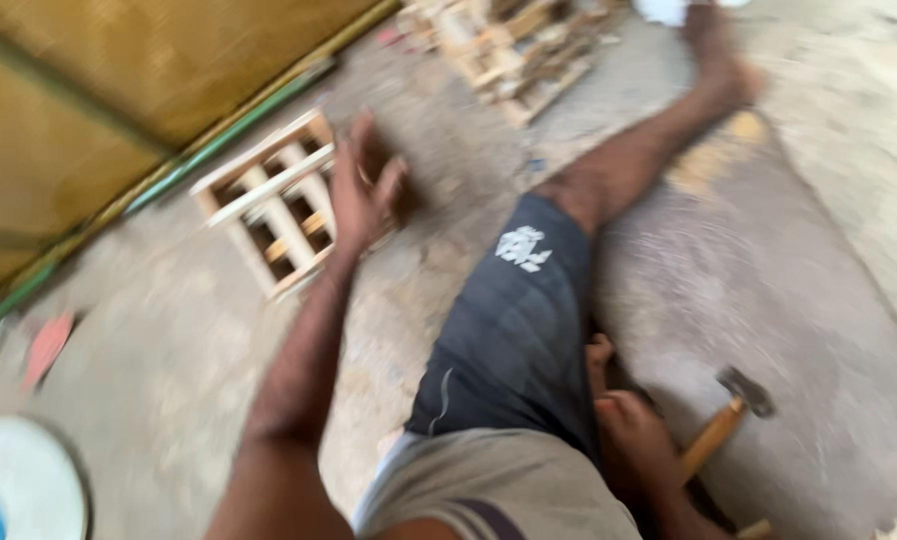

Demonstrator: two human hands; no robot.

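Observation:
The picture is blurred by motion. My left hand (365, 185) is stretched out ahead with fingers spread, right at the edge of a small wooden slatted crate (273, 200) lying on the concrete floor; whether it touches the crate I cannot tell. My right hand (636, 432) is low beside my thigh, closed around the wooden handle of a hammer (725, 415) whose dark metal head points up and to the right. I sit on the floor in dark shorts, one leg extended toward the top right.
More wooden crates and slats (513, 45) are heaped at the top centre. A yellow wall panel with a green base rail (168, 175) runs along the left. A round white lid or bucket (18, 485) sits at bottom left, a reddish scrap (48, 345) near it.

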